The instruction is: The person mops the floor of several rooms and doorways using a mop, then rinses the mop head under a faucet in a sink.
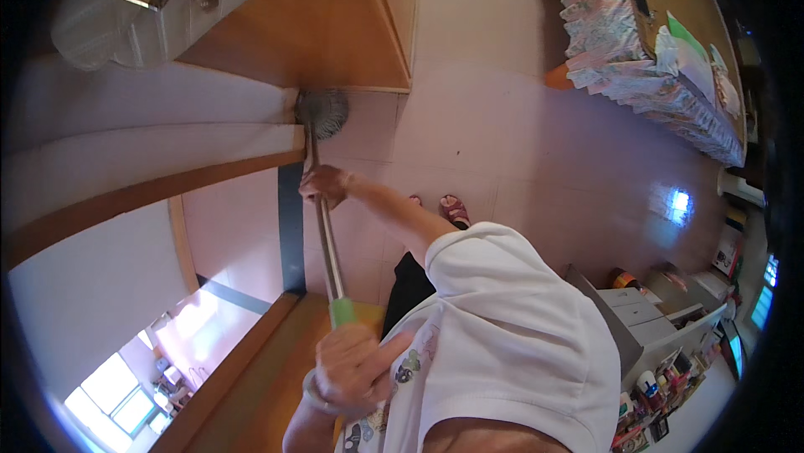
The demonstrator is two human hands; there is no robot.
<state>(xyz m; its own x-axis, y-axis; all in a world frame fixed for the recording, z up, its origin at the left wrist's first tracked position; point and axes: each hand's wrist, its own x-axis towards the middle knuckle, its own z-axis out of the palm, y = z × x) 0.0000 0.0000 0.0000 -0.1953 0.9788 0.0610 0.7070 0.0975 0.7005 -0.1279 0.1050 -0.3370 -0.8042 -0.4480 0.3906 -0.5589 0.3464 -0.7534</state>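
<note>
Our right grip [325,187] wraps the silver metal pole [331,256], our left grip [356,369] curls round beside its green section [342,312]; with the grey shaggy mop head [329,114] beside the brown wooden cabinet [335,34], short strokes should suit.

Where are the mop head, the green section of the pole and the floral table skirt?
Mop head [328,113]: head view, middle of its gray fibers.
Green pole section [342,311]: head view, middle of its exposed length.
Floral table skirt [608,36]: head view, its hanging ruffled cloth.
</note>
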